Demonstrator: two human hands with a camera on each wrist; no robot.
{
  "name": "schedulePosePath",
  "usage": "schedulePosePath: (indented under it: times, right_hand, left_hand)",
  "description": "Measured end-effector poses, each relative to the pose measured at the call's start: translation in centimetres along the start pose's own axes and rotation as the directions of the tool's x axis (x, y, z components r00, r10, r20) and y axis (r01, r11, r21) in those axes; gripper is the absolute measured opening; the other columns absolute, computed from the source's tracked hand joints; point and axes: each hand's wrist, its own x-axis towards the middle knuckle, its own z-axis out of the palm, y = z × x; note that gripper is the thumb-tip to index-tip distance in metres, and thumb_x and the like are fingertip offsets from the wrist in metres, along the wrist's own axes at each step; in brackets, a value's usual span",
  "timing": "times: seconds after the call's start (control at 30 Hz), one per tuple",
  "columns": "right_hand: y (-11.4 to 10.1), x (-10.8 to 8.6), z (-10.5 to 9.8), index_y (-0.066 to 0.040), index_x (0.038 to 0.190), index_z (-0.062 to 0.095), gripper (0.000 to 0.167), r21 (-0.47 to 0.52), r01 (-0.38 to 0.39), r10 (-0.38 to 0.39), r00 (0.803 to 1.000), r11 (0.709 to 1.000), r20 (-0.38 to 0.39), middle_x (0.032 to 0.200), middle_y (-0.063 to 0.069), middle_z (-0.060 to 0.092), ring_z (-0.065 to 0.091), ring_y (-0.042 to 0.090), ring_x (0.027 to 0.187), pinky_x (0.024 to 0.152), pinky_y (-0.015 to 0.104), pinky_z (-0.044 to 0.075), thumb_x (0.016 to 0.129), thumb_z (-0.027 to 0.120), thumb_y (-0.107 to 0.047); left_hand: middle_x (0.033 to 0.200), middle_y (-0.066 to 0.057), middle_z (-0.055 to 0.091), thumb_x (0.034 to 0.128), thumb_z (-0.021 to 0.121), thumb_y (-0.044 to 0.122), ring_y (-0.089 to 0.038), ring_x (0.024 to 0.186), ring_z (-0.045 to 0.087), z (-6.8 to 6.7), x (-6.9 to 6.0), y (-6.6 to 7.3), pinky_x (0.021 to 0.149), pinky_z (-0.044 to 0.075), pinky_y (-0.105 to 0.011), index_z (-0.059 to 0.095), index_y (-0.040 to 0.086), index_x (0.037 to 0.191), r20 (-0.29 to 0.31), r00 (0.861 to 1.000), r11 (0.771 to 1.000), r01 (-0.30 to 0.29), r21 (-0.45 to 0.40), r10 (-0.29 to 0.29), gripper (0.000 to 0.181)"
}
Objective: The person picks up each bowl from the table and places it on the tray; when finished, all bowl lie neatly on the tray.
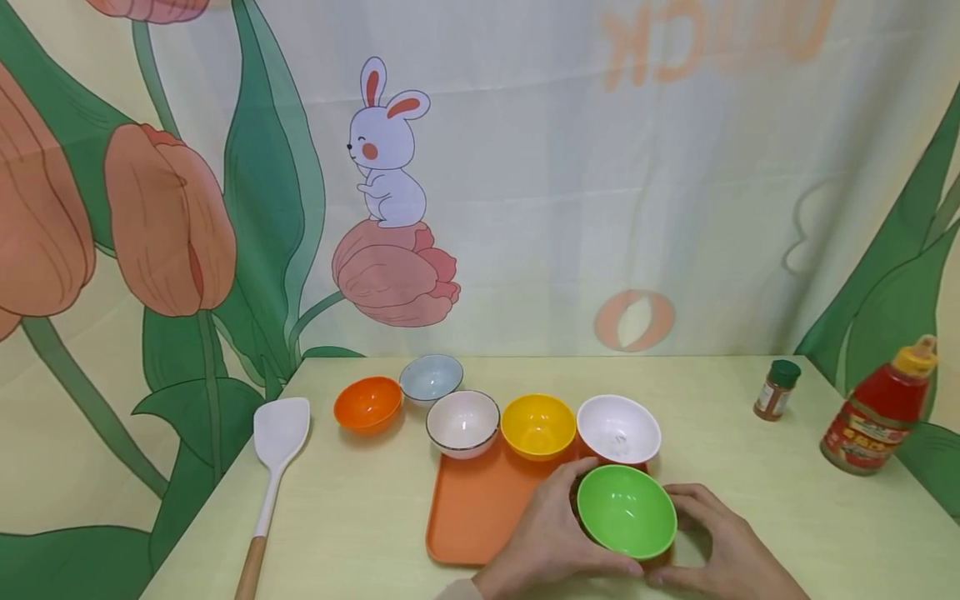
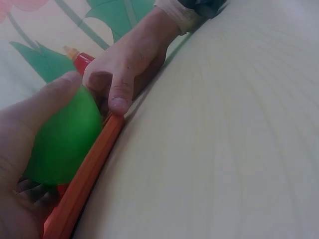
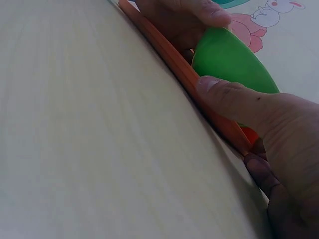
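Note:
A glossy green bowl stands over the right part of an orange tray. The left hand curves round the bowl's left side, thumb against it. At the tray's near right corner, the right hand has its thumb on the edge and fingers curled by the side, close to the bowl. Something red shows below the bowl, mostly hidden.
Behind the tray stand white, yellow and cream bowls, with blue-grey and orange bowls to the left. A spatula lies far left. A spice jar and red sauce bottle stand right.

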Motion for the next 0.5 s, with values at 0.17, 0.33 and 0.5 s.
schedulePosePath:
  times: [0.17, 0.33, 0.5]
  right_hand:
    - [-0.1, 0.0, -0.1, -0.013, 0.146, 0.068, 0.098, -0.009, -0.015, 0.015, 1.0, 1.0, 0.014, 0.149, 0.003, 0.063, 0.063, 0.035, 0.135, 0.115, 0.072, 0.051, 0.07, 0.102, -0.064]
    - [-0.3, 0.1, -0.2, -0.011, 0.148, 0.066, 0.097, 0.001, -0.053, 0.053, 0.998, 0.999, 0.046, 0.151, 0.007, 0.061, 0.062, 0.036, 0.138, 0.115, 0.073, 0.051, 0.072, 0.103, -0.059]
    - [-0.3, -0.1, -0.1, -0.012, 0.148, 0.067, 0.099, 0.008, -0.035, 0.034, 0.999, 0.999, 0.031, 0.15, 0.006, 0.062, 0.063, 0.036, 0.137, 0.115, 0.073, 0.05, 0.07, 0.103, -0.061]
  left_hand:
    - [0.149, 0.008, 0.064, 0.0673, 0.111, 0.031, -0.006, 0.131, 0.064, -1.0, 0.2, 0.5, 0.117, 0.052, -0.026, 0.052, 0.024, 0.162, 0.001, 1.0, 0.988, 0.01, -0.154, -0.01, 0.111]
    - [0.15, -0.001, 0.067, 0.0693, 0.11, 0.03, -0.013, 0.137, 0.066, -2.6, 0.5, 1.4, 0.12, 0.052, -0.028, 0.053, 0.016, 0.162, -0.008, 1.0, 0.988, 0.012, -0.151, -0.013, 0.109]
    - [0.152, -0.007, 0.066, 0.0696, 0.109, 0.027, -0.025, 0.143, 0.064, -5.4, 0.9, 2.7, 0.124, 0.052, -0.039, 0.053, 0.012, 0.162, -0.023, 0.998, 0.988, -0.059, -0.146, 0.056, 0.11]
